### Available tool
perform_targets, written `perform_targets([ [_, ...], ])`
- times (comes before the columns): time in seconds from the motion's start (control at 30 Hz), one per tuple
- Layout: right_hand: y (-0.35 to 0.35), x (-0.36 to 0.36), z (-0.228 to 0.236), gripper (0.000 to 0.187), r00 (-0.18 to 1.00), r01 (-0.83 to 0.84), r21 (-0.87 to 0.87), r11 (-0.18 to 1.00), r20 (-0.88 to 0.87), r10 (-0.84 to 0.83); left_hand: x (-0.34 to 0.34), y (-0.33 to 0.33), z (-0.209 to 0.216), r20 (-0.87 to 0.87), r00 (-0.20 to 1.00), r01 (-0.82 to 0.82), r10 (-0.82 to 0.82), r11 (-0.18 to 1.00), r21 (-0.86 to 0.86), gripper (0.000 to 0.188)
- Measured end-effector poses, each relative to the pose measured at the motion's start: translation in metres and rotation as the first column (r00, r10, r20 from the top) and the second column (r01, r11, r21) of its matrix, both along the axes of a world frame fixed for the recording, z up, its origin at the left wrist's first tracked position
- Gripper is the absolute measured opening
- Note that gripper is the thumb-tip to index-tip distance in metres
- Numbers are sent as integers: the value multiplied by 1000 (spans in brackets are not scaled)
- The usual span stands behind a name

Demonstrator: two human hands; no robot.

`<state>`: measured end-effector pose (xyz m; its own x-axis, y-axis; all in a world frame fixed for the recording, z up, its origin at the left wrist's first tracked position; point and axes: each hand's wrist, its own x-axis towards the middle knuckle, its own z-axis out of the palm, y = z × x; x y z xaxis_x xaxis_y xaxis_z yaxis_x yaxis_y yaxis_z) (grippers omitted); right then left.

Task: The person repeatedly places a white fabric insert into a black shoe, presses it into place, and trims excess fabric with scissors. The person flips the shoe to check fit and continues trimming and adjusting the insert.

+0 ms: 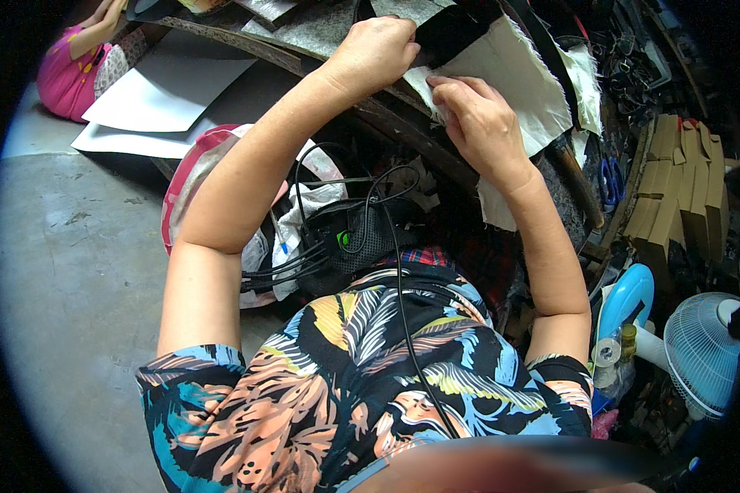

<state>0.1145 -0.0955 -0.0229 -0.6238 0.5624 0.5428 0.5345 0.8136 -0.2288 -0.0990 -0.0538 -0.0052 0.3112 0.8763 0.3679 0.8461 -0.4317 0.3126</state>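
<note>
Both hands on cream fabric at table edge.
Left hand (374, 53) pinches the frayed cream fabric piece (514, 78) with black strip (452, 37); right hand (477, 119) presses fingers flat on it, grip not closed.

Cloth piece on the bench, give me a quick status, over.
Left hand gripping the cloth at its black edge. Right hand pressing it flat. Nothing on top of it.
</note>
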Motion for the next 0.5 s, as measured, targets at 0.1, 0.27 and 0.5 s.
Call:
perform_targets([
  [0.1, 0, -2, 3, 27, 999, 17, 36, 999, 49, -18, -6, -2, 4, 6, 994, 111, -111, 989, -93, 23],
  [0.27, 3, -8, -3, 27, 994, -108, 115, 988, 14, 107, -15, -1, -3, 22, 973, 231, -231, 972, -43, 21],
  [0.5, 3, -12, -10, 29, 992, -126, 8, 992, -15, 126, -14, 12, -16, 14, 1000, 5, -4, 998, -70, 23],
])
